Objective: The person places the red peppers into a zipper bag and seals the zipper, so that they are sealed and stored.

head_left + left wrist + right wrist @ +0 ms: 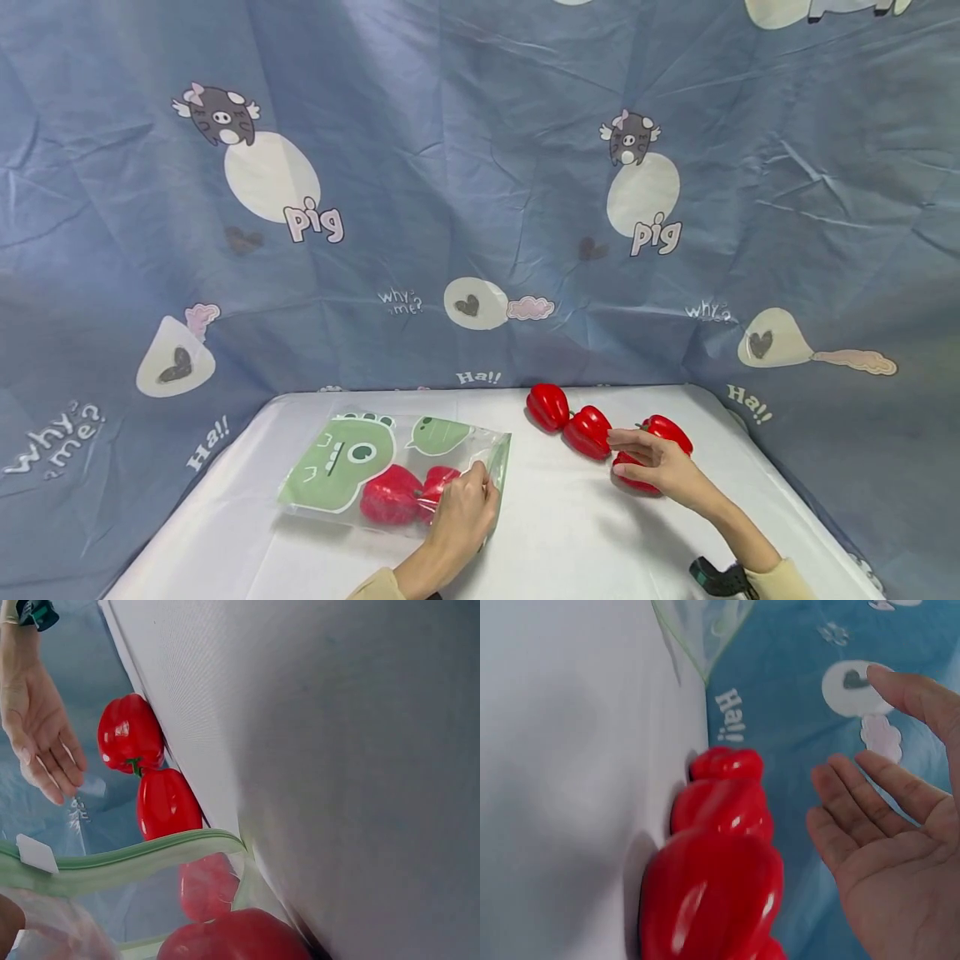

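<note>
The blue cloth (480, 167) rises behind the table (555, 533) and along both its sides. The white table has its back edge against this cloth; between the bag (337, 458) and the right-hand peppers there is a bare strip, which widens toward the front, and another bare part lies between the bag and the left edge. The bag, clear with green prints, is on the left half, its mouth facing right and somewhat parted. The left hand (463, 508) pinches it near the mouth. The right hand (660, 471) is wide, fingers apart and holding nothing, above the table's right side. Inside the bag are two peppers (391, 495), both red. Four other peppers (588, 432) lie toward the back right corner: one at the back edge, one just beside it, two partly hidden by the right hand. A dark band (720, 577) is on the right wrist. A small white slider (36, 853) sits on the bag's green strip.
</note>
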`<move>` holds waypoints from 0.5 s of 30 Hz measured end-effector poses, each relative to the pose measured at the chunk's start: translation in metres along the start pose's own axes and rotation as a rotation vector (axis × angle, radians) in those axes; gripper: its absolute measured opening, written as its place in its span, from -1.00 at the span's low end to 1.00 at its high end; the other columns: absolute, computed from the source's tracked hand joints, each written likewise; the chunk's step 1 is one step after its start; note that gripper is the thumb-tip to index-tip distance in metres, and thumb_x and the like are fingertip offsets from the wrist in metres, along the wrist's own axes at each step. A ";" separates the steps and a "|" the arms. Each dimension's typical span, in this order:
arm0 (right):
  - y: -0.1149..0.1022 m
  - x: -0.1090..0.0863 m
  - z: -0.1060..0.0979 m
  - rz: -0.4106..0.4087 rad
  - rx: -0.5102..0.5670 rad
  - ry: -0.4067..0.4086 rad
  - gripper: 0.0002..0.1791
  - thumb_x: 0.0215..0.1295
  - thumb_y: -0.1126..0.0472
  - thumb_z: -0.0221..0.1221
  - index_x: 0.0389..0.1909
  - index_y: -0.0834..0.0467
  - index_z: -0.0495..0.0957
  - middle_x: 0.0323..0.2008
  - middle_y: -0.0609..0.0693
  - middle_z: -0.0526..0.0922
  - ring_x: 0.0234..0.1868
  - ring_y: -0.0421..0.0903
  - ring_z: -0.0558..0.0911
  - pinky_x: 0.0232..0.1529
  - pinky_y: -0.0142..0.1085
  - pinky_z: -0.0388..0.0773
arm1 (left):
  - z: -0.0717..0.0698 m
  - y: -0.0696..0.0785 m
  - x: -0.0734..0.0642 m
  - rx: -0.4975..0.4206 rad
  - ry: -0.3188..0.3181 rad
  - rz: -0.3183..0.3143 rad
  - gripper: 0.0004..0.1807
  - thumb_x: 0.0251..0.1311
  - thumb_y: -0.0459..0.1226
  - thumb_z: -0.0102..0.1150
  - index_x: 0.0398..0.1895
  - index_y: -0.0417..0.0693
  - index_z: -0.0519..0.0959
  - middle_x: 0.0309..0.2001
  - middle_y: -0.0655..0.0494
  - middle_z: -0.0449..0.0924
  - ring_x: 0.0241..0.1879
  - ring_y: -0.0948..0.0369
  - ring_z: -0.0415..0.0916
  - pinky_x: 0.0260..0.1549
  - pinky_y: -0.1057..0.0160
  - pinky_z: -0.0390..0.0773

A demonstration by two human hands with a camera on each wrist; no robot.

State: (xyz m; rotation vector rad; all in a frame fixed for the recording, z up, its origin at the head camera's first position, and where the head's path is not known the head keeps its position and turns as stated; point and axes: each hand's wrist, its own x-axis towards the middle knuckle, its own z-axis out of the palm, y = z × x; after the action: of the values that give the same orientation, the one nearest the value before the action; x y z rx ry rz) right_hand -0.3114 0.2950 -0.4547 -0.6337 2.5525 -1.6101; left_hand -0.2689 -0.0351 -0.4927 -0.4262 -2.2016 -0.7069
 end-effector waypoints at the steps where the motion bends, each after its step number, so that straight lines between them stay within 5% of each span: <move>1: 0.001 -0.001 -0.003 0.007 -0.005 0.015 -0.40 0.16 0.15 0.31 0.23 0.19 0.42 0.22 0.24 0.49 0.26 0.23 0.45 0.11 -0.38 0.49 | 0.000 0.000 0.000 -0.001 -0.002 -0.001 -0.73 -0.13 -0.45 0.21 -0.65 0.00 0.32 -0.78 0.23 0.35 -0.73 0.38 0.22 -0.75 0.43 0.25; 15: 0.022 -0.014 -0.030 0.048 -0.034 0.140 -0.34 0.19 0.14 0.29 0.29 0.23 0.35 0.26 0.22 0.45 0.31 0.19 0.39 0.10 -0.49 0.45 | 0.002 0.000 -0.001 -0.018 -0.028 -0.025 -0.74 -0.07 -0.44 0.20 -0.64 0.02 0.34 -0.78 0.31 0.32 -0.72 0.45 0.16 -0.76 0.52 0.19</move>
State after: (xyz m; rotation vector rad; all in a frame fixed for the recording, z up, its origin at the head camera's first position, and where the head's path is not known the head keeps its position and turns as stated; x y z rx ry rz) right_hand -0.3128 0.3338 -0.4624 -0.4739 2.6762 -1.6547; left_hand -0.2693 -0.0342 -0.4947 -0.4211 -2.2318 -0.7387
